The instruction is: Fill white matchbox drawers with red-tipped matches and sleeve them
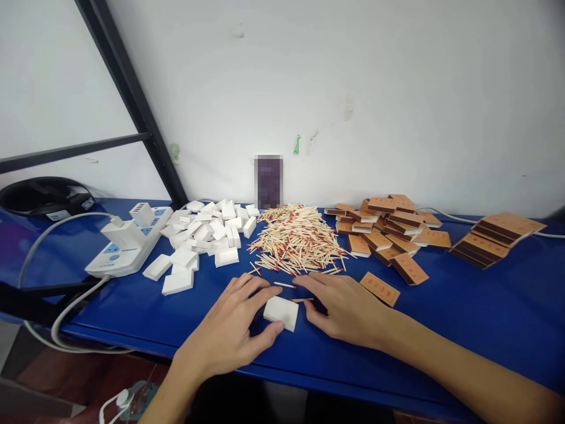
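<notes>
My left hand (pixel 232 327) rests on the blue table (pixel 463 318) with thumb and fingers curved round a small white matchbox tray (pixel 281 312). My right hand (pixel 342 306) lies just right of the tray, its fingers pinching a red-tipped match (pixel 301 300) at the tray's edge. Another loose match (pixel 285 285) lies between the fingertips. A large pile of matches (pixel 298 238) sits directly beyond both hands. One flat orange sleeve (pixel 379 288) lies beside my right hand.
A heap of white trays (pixel 203 235) lies at the left, next to a white power strip (pixel 128 244) with cables. Orange matchbox sleeves (pixel 384 227) are piled at the right, with a flattened stack (pixel 497 238) farther right. A black metal frame (pixel 128 88) leans against the wall.
</notes>
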Demonstrator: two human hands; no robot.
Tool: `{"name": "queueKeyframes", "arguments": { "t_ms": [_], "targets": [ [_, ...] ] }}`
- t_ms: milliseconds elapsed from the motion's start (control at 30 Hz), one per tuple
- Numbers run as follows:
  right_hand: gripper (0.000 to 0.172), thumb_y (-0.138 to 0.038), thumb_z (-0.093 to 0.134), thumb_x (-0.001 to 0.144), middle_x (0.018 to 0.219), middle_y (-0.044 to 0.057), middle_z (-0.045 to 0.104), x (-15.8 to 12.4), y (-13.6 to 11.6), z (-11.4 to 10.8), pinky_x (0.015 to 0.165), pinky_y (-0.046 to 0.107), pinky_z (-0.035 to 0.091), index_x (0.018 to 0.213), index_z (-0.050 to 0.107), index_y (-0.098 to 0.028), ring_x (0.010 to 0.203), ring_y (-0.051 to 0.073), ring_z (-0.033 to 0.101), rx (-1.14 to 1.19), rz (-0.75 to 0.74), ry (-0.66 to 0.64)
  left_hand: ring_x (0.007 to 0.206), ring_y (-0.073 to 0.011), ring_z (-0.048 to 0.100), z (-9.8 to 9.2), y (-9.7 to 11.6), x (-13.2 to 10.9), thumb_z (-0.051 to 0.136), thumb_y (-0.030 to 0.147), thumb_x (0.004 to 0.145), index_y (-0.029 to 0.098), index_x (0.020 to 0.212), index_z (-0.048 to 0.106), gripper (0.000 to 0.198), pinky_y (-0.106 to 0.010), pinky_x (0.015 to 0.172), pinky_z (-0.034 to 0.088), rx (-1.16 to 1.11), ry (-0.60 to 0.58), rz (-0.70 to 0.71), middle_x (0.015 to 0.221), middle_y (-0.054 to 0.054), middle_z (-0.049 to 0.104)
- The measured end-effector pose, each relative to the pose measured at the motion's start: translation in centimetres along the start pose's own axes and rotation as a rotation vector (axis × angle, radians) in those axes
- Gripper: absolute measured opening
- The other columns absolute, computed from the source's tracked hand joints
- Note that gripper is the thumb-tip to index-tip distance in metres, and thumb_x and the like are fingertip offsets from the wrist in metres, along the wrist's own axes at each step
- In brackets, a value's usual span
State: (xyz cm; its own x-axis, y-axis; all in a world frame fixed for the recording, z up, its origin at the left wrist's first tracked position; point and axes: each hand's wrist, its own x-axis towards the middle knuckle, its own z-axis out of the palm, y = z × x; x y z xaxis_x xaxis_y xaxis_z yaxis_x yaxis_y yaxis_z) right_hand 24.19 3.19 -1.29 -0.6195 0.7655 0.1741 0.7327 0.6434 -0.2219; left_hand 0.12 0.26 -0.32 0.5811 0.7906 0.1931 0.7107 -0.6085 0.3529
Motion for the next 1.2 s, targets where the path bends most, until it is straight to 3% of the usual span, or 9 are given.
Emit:
{"name": "queueKeyframes", "arguments": {
  "t_ms": [133, 300, 467, 733, 1033, 1200],
  "targets": [
    [0.019, -0.022, 0.05, 0.091, 0.092, 0.007, 0.069, 0.02, -0.23, 0.18, 0.063, 0.031, 0.041, 0.102, 0.064, -0.017, 0.079, 0.023, 0.068, 0.005, 0.003, -0.001, 0.119, -0.0277, 0.053, -0.24, -0.42, -0.11, 0.05, 0.04, 0.1, 0.024, 0.129, 0.058, 0.035, -0.056, 0.113, 0.032, -0.021, -0.003, -0.053, 0.125, -0.008, 0.06],
    [0.02, -0.021, 0.048, 0.095, 0.092, 0.004, 0.067, -0.02, -0.2, 0.09, 0.06, 0.029, 0.036, 0.107, 0.063, -0.02, 0.077, 0.019, 0.066, -0.019, -0.102, -0.023, 0.123, -0.0292, 0.05, -0.44, -0.29, -0.13, 0.051, 0.043, 0.098, 0.026, 0.131, 0.056, 0.037, -0.059, 0.115, 0.028, -0.052, -0.053, -0.057, 0.13, -0.007, 0.059],
    [0.024, -0.019, 0.045, 0.098, 0.09, 0.002, 0.064, 0.07, 0.05, 0.09, 0.061, 0.029, 0.035, 0.113, 0.062, -0.023, 0.076, 0.017, 0.064, -0.024, -0.174, -0.06, 0.124, -0.0295, 0.05, -0.5, 0.04, -0.15, 0.064, 0.035, 0.088, 0.029, 0.126, 0.057, 0.039, -0.059, 0.116, 0.025, -0.096, -0.083, -0.035, 0.13, -0.004, 0.06],
    [0.015, -0.019, 0.045, 0.098, 0.088, 0.002, 0.063, 0.03, 0.25, 0.56, 0.062, 0.03, 0.037, 0.096, 0.059, -0.021, 0.074, 0.016, 0.06, 0.038, -0.162, -0.034, 0.122, -0.0286, 0.051, -0.33, -0.28, -0.35, 0.071, 0.026, 0.075, 0.026, 0.105, 0.06, 0.032, -0.052, 0.112, 0.033, -0.176, -0.092, -0.026, 0.13, -0.004, 0.059],
    [0.021, -0.022, 0.038, 0.103, 0.095, 0.002, 0.064, -0.02, 0.37, 0.24, 0.066, 0.031, 0.042, 0.112, 0.057, -0.023, 0.08, 0.018, 0.062, 0.083, -0.164, -0.057, 0.135, -0.032, 0.043, -0.25, -0.31, -0.23, 0.074, 0.027, 0.069, 0.027, 0.101, 0.057, 0.035, -0.058, 0.117, 0.02, -0.196, -0.158, -0.008, 0.143, 0.0, 0.056],
    [0.023, -0.024, 0.041, 0.102, 0.1, 0.004, 0.062, 0.04, 0.31, 0.29, 0.064, 0.031, 0.042, 0.117, 0.058, -0.023, 0.08, 0.019, 0.063, 0.076, -0.111, -0.041, 0.136, -0.0307, 0.043, -0.24, -0.19, -0.34, 0.072, 0.03, 0.072, 0.027, 0.102, 0.057, 0.033, -0.056, 0.117, 0.022, -0.164, -0.129, 0.027, 0.142, 0.001, 0.057]
  ]
}}
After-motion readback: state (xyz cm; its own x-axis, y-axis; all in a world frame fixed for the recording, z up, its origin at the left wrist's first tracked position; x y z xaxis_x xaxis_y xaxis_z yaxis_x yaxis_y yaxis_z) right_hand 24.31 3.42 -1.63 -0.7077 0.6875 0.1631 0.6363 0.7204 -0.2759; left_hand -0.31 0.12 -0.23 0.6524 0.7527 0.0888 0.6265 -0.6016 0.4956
